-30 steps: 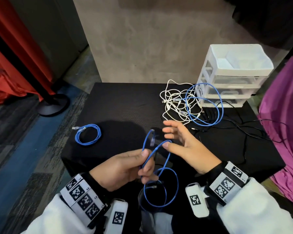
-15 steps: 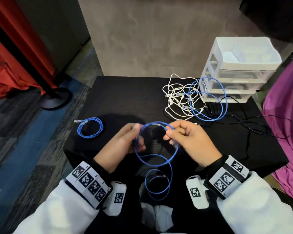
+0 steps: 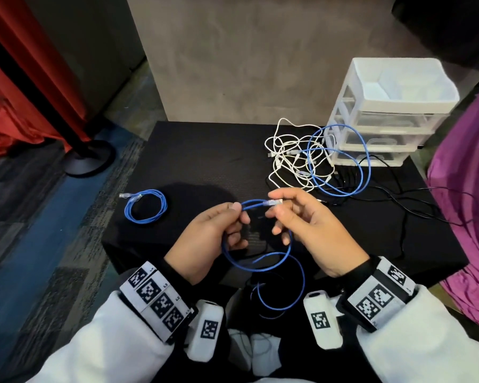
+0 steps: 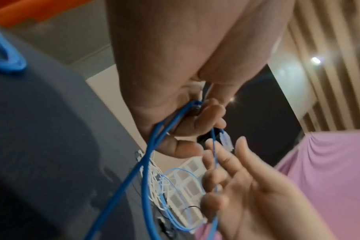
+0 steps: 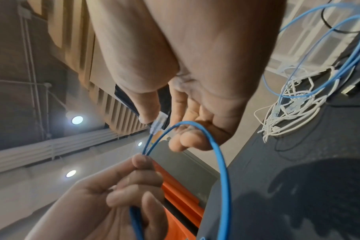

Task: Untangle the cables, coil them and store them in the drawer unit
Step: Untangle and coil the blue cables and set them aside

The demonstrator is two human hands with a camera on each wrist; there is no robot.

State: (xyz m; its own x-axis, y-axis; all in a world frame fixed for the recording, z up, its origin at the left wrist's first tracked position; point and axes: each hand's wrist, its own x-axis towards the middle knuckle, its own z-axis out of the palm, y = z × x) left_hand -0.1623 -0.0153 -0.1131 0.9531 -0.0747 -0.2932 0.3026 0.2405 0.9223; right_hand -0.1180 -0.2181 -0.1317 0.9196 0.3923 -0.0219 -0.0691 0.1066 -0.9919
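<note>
**Blue cable held in a loop between both hands**

The blue cable [image 3: 260, 268] is up off the table, held at mid-frame in the head view, its loop sagging toward six o'clock and a second, smaller turn hanging lower still toward the lap. The left hand [image 3: 210, 241] pinches two strands of it together between thumb and forefinger, the other fingers curled in around the loop. The right hand [image 3: 307, 230] pinches the clear plug [image 3: 275, 202] at the cable's end between thumb and forefinger, and the loop passes round its lower fingers. From the right wrist view that plug [image 5: 159, 122] sits right at the thumb tip, with the blue strands running down to the left hand's fingertips [image 5: 143, 160].

Out at nine o'clock from the hands, a coiled blue cable [image 3: 145, 207] lies flat on the black table [image 3: 205, 150], well apart from them. At one o'clock sits the tangle: a white cable [image 3: 291, 161] knotted through another blue cable [image 3: 340, 158], with a black cable [image 3: 415, 208] trailing off toward three o'clock. Just beyond, at the far right corner of the table, stands the white drawer unit [image 3: 393, 106], the tangle's blue loop lying up against its front. A purple cloth [image 3: 465, 189] hangs at the right edge, a red curtain [image 3: 25, 64] at ten o'clock.
</note>
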